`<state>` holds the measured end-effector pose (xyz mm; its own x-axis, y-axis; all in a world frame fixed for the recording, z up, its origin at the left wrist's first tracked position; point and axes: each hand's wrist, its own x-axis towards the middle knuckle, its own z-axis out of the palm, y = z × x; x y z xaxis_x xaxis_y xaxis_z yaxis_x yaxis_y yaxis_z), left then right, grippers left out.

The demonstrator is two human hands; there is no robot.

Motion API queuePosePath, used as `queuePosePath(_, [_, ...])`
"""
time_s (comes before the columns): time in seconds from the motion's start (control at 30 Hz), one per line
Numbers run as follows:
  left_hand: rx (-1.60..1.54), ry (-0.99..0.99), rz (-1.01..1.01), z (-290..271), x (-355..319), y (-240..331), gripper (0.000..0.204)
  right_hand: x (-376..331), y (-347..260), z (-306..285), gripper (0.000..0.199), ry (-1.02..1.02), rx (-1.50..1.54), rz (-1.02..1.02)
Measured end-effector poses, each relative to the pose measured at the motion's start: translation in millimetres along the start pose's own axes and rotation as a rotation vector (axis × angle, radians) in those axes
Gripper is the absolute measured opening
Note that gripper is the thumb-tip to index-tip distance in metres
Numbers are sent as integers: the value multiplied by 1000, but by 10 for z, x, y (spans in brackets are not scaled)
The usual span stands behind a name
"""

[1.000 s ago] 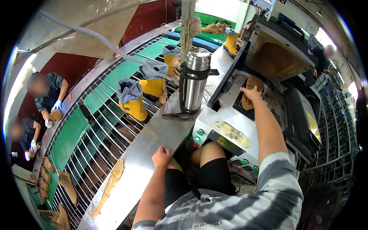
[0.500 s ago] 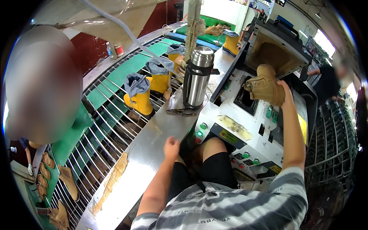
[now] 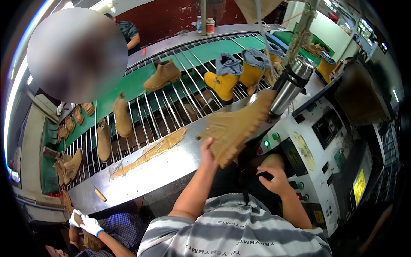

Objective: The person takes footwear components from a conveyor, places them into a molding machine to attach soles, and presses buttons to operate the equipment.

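Note:
My left hand [image 3: 208, 155] is closed on a tan ankle boot [image 3: 239, 124], gripping it near the heel end. The boot is tilted over the metal table edge, its toe pointing up and to the right and its ridged sole facing right. Above my lap, beside the machine's front, my right hand [image 3: 276, 180] is empty, its fingers apart. Behind the boot's toe stands a steel thermos [image 3: 291, 88], partly covered by it.
A bar rack [image 3: 147, 124] with green strips carries tan boots [image 3: 162, 75] and yellow boots [image 3: 224, 79]. The white machine [image 3: 299, 128] with its dark raised lid [image 3: 361, 92] stands right. A small tool [image 3: 100, 195] lies on the metal ledge. A co-worker's white-gloved hands [image 3: 90, 223] work at lower left.
The tan boot has gone from my right hand over the machine to my left hand near the metal table. My right hand has dropped toward my lap. The view has turned left.

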<state>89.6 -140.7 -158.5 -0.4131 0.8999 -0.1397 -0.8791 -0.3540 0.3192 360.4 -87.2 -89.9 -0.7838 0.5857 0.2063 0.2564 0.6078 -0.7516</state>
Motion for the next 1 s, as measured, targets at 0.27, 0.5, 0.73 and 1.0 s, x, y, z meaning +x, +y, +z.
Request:
queuePosePath(0.27, [339, 243, 484, -654, 864, 1451, 63, 82, 332, 717, 20, -228, 11, 51])
queuePosePath(0.5, [1080, 619, 782, -1025, 2093, 1469, 67, 345, 628, 989, 18, -245, 124, 172])
queuePosePath(0.73, [1605, 582, 832, -1449, 2368, 1228, 77, 1511, 1024, 1551, 16, -251, 101, 348])
queuePosePath(1.0, [1569, 0, 663, -1230, 2465, 2108, 85, 2497, 1476, 2277, 11, -16, -455, 160])
